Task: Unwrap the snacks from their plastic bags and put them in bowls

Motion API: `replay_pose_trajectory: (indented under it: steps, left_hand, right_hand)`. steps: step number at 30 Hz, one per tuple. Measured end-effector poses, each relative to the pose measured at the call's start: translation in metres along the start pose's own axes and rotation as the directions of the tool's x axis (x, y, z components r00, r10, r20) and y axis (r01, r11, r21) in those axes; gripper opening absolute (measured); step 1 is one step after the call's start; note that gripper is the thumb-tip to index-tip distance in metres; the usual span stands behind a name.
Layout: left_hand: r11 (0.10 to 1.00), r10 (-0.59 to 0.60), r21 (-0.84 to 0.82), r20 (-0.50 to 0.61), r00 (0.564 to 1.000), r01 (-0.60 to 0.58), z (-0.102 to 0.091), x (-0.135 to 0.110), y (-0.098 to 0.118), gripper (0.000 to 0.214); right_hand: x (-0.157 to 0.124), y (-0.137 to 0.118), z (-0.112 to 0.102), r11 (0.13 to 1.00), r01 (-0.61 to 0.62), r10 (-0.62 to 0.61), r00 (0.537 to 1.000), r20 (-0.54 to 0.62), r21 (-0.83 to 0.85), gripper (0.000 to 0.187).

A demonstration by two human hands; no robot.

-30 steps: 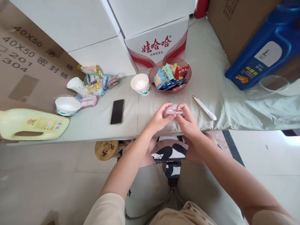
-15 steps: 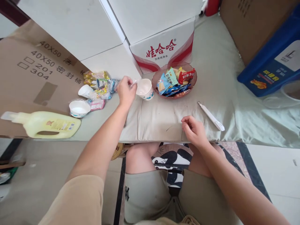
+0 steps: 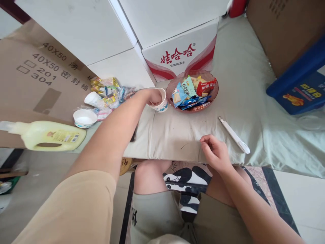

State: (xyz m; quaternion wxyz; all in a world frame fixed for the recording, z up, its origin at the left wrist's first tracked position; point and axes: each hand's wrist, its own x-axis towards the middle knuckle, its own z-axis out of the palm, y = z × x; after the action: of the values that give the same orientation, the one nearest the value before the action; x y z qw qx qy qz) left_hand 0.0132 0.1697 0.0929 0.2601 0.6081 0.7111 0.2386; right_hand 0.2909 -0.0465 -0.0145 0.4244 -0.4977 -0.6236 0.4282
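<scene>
My left hand [image 3: 153, 97] reaches down into a white paper cup [image 3: 163, 106] with a blue pattern. Its fingers are hidden inside, so what they hold does not show. Just right of the cup stands a pinkish glass bowl [image 3: 214, 93] filled with wrapped snacks [image 3: 189, 93] in blue, green, yellow and red packets. My right hand [image 3: 215, 153] rests near the front edge of the cloth with its fingers curled in and nothing visible in them. A white utility knife [image 3: 235, 135] lies to the right of that hand.
At left are wrapped packets [image 3: 110, 96], a paper cup lying tilted [image 3: 92, 98], another white paper cup [image 3: 85, 118] and a yellow bottle [image 3: 54, 135] on its side. Boxes [image 3: 180, 51] stand behind. A blue container [image 3: 299, 91] is at right. A dark flat item [image 3: 133, 135] shows beside my left forearm.
My left hand has moved right, from beside the cup with a bit of clear film at its fingertips, to down inside the cup. My right hand keeps its curled pose; the view has shifted slightly.
</scene>
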Motion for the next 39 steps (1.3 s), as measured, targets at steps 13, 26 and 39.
replay_pose_trajectory:
  steps: [13,26,39]
  left_hand:
    - [0.795,-0.050,0.566,-0.296,0.954,0.218,-0.126,-0.078,-0.152,0.027]
    - [0.772,0.150,0.633,-0.281,0.948,0.066,-0.074,0.025,-0.180,0.035]
    - [0.966,0.159,-0.070,-0.603,0.782,-0.250,-0.070,-0.041,-0.174,0.020]
  right_hand:
    - [-0.007,0.007,0.002,0.976,-0.061,0.048,0.997,-0.066,-0.209,0.016]
    - [-0.017,0.011,0.002,0.886,0.039,-0.041,0.999,0.006,-0.463,0.015]
    - [-0.005,-0.005,0.014,0.916,0.082,-0.091,0.996,-0.004,-0.392,0.018]
